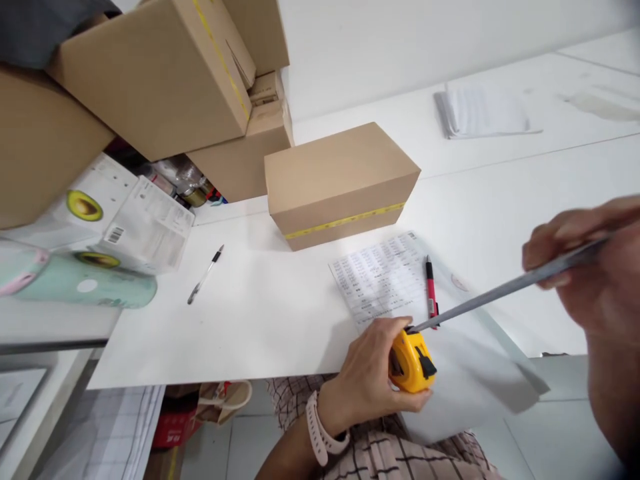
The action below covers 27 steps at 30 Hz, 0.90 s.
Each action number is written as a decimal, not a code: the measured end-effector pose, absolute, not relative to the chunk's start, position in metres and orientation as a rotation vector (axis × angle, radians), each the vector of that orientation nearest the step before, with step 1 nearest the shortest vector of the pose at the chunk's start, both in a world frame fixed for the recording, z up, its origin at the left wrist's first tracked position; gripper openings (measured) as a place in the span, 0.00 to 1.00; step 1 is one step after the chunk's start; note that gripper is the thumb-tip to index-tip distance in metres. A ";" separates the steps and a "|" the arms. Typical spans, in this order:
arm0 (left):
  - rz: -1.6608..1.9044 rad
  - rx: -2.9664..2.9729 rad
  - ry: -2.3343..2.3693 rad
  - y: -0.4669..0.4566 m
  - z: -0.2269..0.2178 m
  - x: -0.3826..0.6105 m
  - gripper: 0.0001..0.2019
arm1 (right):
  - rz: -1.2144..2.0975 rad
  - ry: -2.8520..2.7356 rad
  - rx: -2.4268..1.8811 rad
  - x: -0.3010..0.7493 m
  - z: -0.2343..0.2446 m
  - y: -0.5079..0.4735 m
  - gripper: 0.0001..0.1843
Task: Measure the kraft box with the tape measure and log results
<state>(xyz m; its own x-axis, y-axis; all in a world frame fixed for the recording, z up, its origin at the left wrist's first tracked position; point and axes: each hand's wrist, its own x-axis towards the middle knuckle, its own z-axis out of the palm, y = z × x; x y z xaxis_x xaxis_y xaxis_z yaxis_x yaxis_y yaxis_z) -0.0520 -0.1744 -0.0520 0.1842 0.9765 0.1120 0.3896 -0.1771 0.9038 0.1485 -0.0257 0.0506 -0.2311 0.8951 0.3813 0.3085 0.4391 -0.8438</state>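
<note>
My left hand (pixel 367 367), with a pale watch strap on the wrist, is closed around a yellow tape measure (pixel 415 363) at the table's front edge. From its case the grey blade (pixel 500 290) runs out and up to the right. My right hand (pixel 583 260) grips that blade near its far end; the tip is hidden or blurred. Behind the case lie a printed sheet (pixel 377 277) and a red pen (pixel 431 290). Farther back, a closed cardboard box (pixel 345 177) with yellow tape along its side rests on the table, apart from both hands.
At left are stacked cardboard boxes (pixel 155 73), a white carton (pixel 150 220) with avocado pictures and a mint-green bottle (pixel 100 280). A clear pen (pixel 205 275) lies on the white table (pixel 240 347). A stack of papers (pixel 487 112) sits at the back right.
</note>
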 end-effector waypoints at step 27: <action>1.007 1.576 1.378 -0.168 -0.057 -0.051 0.42 | 0.384 -2.389 -1.551 0.136 -0.056 -0.018 0.22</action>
